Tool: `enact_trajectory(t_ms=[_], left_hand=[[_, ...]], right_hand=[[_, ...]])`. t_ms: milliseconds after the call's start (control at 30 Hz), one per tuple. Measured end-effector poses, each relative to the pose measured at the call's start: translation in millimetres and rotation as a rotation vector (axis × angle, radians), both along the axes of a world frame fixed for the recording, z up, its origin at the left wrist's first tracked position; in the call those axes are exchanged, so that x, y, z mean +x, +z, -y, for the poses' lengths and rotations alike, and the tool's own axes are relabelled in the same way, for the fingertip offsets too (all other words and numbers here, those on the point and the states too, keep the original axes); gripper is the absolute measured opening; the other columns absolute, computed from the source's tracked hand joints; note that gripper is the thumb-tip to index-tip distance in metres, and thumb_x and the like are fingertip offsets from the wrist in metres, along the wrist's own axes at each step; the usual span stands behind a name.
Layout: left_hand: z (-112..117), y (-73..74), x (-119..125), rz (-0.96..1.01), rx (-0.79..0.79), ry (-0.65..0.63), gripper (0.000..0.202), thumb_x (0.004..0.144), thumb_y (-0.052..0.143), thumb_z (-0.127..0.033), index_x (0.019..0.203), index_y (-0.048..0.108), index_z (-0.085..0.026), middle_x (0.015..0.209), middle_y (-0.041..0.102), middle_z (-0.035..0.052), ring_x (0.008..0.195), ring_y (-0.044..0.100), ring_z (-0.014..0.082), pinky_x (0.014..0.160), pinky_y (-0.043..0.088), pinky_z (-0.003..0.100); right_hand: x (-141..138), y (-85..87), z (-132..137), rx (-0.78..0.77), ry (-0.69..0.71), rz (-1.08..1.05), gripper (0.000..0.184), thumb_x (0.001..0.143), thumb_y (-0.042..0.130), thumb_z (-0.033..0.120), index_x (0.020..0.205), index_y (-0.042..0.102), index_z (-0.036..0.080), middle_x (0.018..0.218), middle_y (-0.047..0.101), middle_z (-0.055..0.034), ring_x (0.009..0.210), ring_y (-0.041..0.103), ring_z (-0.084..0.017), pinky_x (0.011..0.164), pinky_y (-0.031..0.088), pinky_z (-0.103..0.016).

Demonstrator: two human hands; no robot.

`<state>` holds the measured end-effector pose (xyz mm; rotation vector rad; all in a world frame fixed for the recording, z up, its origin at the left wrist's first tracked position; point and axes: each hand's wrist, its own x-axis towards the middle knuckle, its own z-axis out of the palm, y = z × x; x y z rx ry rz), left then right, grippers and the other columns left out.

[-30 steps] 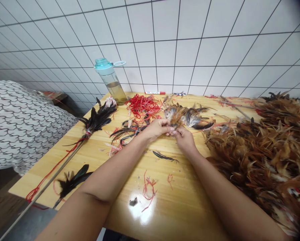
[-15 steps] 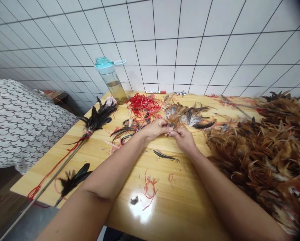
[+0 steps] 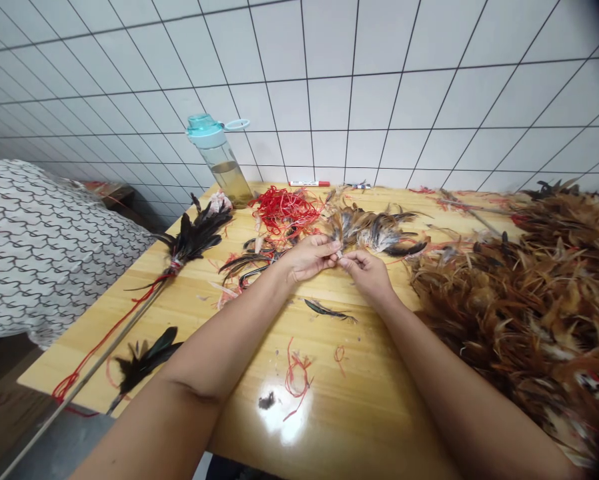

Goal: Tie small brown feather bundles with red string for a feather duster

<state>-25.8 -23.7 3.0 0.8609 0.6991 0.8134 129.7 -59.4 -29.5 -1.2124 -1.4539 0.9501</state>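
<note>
Over the middle of the wooden table [image 3: 329, 373], my left hand [image 3: 313, 257] is closed, pinching a small bunch of brown feathers [image 3: 340, 233] near its quill end. Opposite it, my right hand [image 3: 368, 273] pinches the pale quill ends of the same bunch between thumb and forefinger. The fingertips of both hands nearly meet. Just behind them lies a heap of grey, white and black feathers [image 3: 379, 235], so where the held bunch ends is hard to see. A single dark feather [image 3: 327, 309] lies below my hands.
Tangled red string [image 3: 287, 210] lies behind my left hand. A water bottle [image 3: 228, 175] and a red-and-white marker [image 3: 309, 183] stand and lie near the tiled wall. A stick with black feathers [image 3: 192, 239] rests at left. A large brown feather pile [image 3: 519, 307] covers the right side.
My fingertips have shifted slightly on the bunch, and its pale quill ends now show between them. The view has moved a little; the things on the table stay put.
</note>
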Motion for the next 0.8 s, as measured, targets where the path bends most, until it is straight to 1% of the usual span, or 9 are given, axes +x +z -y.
enact_trajectory(t_ms=[233, 400, 567, 700, 800], left_hand=[[3.8, 1.6, 3.4, 0.013, -0.015, -0.014, 0.034, 0.059, 0.084, -0.027, 0.066, 0.058, -0.007, 0.056, 0.058, 0.0007, 0.052, 0.054, 0.0044, 0.052, 0.043, 0.016], [3.6, 3.1, 3.6, -0.013, 0.007, -0.044, 0.036, 0.058, 0.085, -0.03, 0.066, 0.059, -0.006, 0.056, 0.058, 0.0008, 0.05, 0.053, 0.0039, 0.051, 0.042, 0.015], [-2.3, 4.9, -1.2, -0.005, 0.055, 0.042, 0.037, 0.056, 0.086, -0.03, 0.066, 0.058, -0.008, 0.055, 0.056, -0.0009, 0.049, 0.05, 0.0032, 0.05, 0.039, 0.016], [-2.8, 4.4, -1.5, -0.109, 0.161, 0.052, 0.038, 0.056, 0.085, -0.035, 0.066, 0.059, -0.008, 0.055, 0.057, -0.0005, 0.048, 0.048, 0.0036, 0.05, 0.037, 0.017], [1.4, 5.4, 2.8, -0.219, 0.26, 0.04, 0.039, 0.057, 0.083, -0.038, 0.068, 0.062, -0.007, 0.058, 0.059, 0.0002, 0.052, 0.05, 0.0056, 0.053, 0.038, 0.019]], right_hand=[[0.2, 1.9, -0.6, 0.033, -0.024, -0.014, 0.021, 0.071, 0.061, 0.039, 0.069, 0.064, 0.018, 0.068, 0.062, -0.0015, 0.065, 0.053, -0.014, 0.062, 0.042, -0.027], [-0.2, 3.4, 0.5, 0.034, -0.021, -0.023, 0.018, 0.072, 0.06, 0.037, 0.068, 0.062, 0.019, 0.066, 0.06, -0.0004, 0.062, 0.05, -0.013, 0.061, 0.041, -0.026], [-0.1, 5.6, 1.7, -0.008, -0.047, -0.065, 0.023, 0.074, 0.059, 0.041, 0.074, 0.062, 0.018, 0.063, 0.058, 0.0002, 0.057, 0.048, -0.012, 0.057, 0.04, -0.025], [-0.6, 7.3, 1.2, -0.038, -0.045, -0.11, 0.029, 0.071, 0.062, 0.044, 0.082, 0.065, 0.018, 0.07, 0.063, -0.002, 0.061, 0.052, -0.013, 0.059, 0.044, -0.026], [-0.5, 7.4, 0.0, -0.035, -0.009, -0.107, 0.026, 0.068, 0.063, 0.042, 0.078, 0.066, 0.018, 0.07, 0.064, -0.0018, 0.062, 0.052, -0.013, 0.061, 0.044, -0.027]])
